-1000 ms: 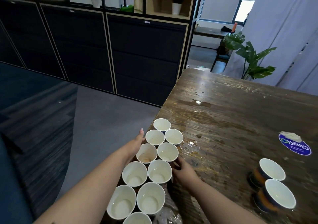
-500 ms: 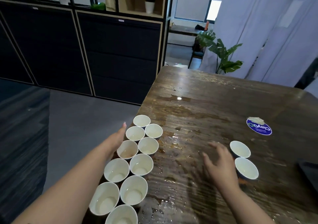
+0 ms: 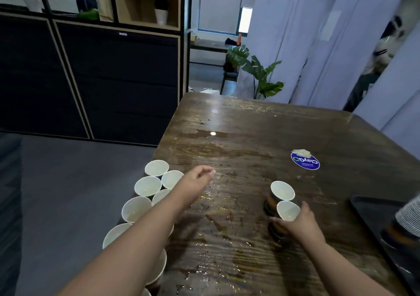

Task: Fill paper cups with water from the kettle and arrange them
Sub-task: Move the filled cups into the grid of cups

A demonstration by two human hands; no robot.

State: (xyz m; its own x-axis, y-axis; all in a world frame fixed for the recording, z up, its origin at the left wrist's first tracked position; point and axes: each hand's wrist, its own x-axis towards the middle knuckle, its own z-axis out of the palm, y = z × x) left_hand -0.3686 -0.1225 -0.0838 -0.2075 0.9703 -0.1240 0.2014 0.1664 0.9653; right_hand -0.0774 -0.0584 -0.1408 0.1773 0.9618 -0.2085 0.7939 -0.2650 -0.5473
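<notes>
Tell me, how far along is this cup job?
Well along, it seems. A double row of cups already stands along the table's left edge, several with water showing inside. In hand: the right hand has its grip around the nearer cup of a separate pair, while the left hand hovers over the wet tabletop. Left: likely moving that pair, including the farther cup, into the row.

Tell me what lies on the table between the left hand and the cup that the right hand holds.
No object, only wet wooden table with puddles, as the head view shows, between the left hand and the cup that the right hand holds.
</notes>
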